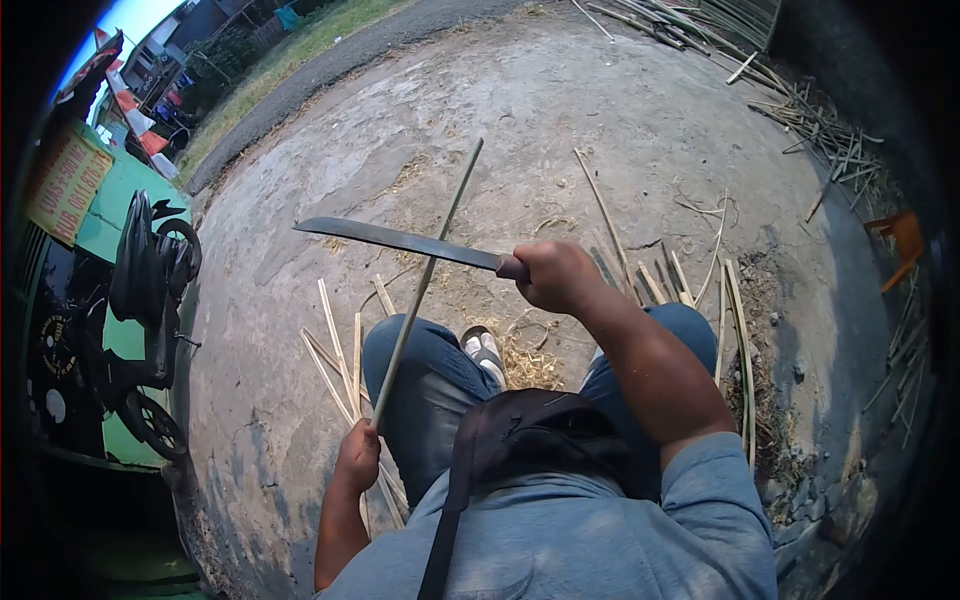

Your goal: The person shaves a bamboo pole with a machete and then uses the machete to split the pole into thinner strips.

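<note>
My right hand [556, 276] is closed round the handle of a machete [400, 239], its long dark blade pointing left. Below and to the left, my left hand [358, 457] grips the lower end of a long bamboo strip [405, 335]. The strip slants up and away past my left knee, and the blade overlaps it about a third of the way down from its far end. Pale split bamboo strips [341, 371] lie beside my left leg, with more strips [738, 330] beside my right leg.
Curled shavings [530, 362] lie between my feet on the concrete ground [290, 400]. A black bag [540, 440] rests on my lap. A motorcycle [150, 300] stands at the left by a green wall. Bamboo piles [835, 135] lie at the upper right, near an orange object [897, 245].
</note>
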A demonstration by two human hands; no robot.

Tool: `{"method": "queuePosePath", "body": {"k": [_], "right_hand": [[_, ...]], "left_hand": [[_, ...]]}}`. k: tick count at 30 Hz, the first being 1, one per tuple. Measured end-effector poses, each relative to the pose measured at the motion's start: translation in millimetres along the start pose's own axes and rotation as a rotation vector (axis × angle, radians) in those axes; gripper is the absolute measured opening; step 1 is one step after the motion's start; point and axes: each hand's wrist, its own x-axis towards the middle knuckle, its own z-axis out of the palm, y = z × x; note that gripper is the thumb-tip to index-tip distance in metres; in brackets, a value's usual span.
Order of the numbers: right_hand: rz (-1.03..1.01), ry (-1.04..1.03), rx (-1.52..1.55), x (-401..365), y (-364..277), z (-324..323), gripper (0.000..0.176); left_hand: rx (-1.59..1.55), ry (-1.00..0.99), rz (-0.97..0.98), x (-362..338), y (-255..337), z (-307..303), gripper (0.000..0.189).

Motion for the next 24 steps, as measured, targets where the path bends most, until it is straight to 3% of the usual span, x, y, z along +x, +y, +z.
{"method": "queuePosePath", "body": {"k": [2, 5, 7, 9, 12, 15, 22, 24], "right_hand": [[-0.035, -0.129, -0.087, -7, -16, -10, 0.012], [-0.155, -0.192, -0.186, -8, -24, -6, 0.012], [-0.114, -0.158, -0.172, -2, -13, 1, 0.011], [0.033, -0.184, -0.117, 8, -3, 2, 0.010], [0.273, -0.010, 0.085, 23, 20, 9, 0.013], [0.214, 0.013, 0.077, 17, 20, 2, 0.014], [-0.133, -0.311, -0.188, -9, -39, -5, 0.012], [-0.145, -0.262, -0.193, -7, -34, -4, 0.013]], "left_hand": [[-0.015, -0.008, -0.015, 2, 3, 2, 0.077], [0.007, 0.007, 0.082, 6, -8, 4, 0.074], [-0.016, 0.018, 0.068, 8, -6, 7, 0.073], [-0.044, -0.002, 0.029, 4, -3, 5, 0.072], [0.034, 0.029, 0.054, 2, 10, 2, 0.070], [0.047, 0.024, 0.057, 3, 6, -2, 0.069], [0.165, 0.021, 0.039, 3, 20, -3, 0.070], [0.198, 0.044, 0.062, 1, 31, -4, 0.069]]}}
